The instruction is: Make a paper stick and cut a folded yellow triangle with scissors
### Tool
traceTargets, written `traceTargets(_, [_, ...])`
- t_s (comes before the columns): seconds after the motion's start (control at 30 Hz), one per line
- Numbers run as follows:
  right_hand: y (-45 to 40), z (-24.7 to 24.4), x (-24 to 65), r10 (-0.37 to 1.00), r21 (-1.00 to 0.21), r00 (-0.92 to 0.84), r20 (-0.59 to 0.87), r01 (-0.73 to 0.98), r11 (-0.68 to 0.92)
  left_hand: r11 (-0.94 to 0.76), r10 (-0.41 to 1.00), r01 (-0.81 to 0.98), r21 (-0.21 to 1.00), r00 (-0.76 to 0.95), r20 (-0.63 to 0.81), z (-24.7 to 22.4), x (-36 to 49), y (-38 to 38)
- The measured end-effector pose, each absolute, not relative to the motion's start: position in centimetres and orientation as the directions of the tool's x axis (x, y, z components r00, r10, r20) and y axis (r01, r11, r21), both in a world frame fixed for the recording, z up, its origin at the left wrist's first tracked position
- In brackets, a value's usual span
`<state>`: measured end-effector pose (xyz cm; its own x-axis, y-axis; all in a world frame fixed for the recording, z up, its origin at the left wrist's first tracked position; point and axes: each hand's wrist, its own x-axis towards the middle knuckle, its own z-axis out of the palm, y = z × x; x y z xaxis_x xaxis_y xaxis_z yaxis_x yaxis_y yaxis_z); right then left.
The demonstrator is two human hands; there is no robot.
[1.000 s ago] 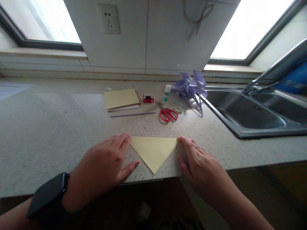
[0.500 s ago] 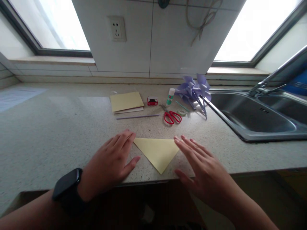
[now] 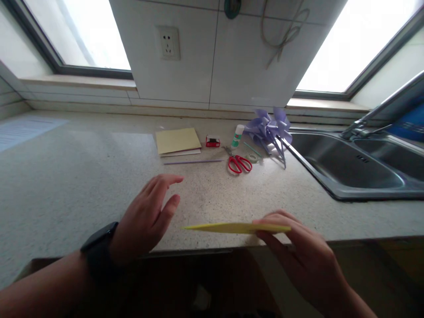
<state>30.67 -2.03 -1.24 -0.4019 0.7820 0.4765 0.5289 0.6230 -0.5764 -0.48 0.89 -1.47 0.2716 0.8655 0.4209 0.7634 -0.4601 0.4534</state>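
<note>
A folded sheet of yellow paper (image 3: 228,227) is lifted at the counter's front edge and seen nearly edge-on. My right hand (image 3: 298,251) pinches its right part between thumb and fingers. To the left of the paper, my left hand (image 3: 149,212) is above the counter, thumb and fingers apart, with nothing in it. A dark watch (image 3: 101,243) is on the left wrist. Beyond the hands lie red-handled scissors (image 3: 239,163), a thin purple stick (image 3: 193,162) and a stack of yellow sheets (image 3: 178,140).
A small red box (image 3: 212,141), a glue stick (image 3: 237,136), a tape roll (image 3: 252,157) and purple paper pinwheels (image 3: 266,128) stand or lie toward the wall. At the right is a steel sink (image 3: 344,194) with a faucet (image 3: 359,126). A printed sheet (image 3: 28,130) lies far left.
My right hand has taken hold of the folded yellow paper and raised it from the counter, tilting it edge-on. My left hand has moved slightly left, away from the paper.
</note>
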Motion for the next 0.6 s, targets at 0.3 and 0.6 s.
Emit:
traceTargets(0.3, [3.8, -1.3, 29.6, 0.904, -0.350, -0.396, 0.160, 0.834, 0.427, -0.526, 0.848, 0.722, 0.450, 0.407, 0.339, -1.6, -0.4, 1.7])
traceTargets(0.6, [3.8, -2.5, 29.5, 0.838, -0.225, -0.483, 0.254, 0.813, 0.537, -0.709, 0.694, 0.573, 0.410, 0.668, 0.268, -1.2, -0.5, 2.1])
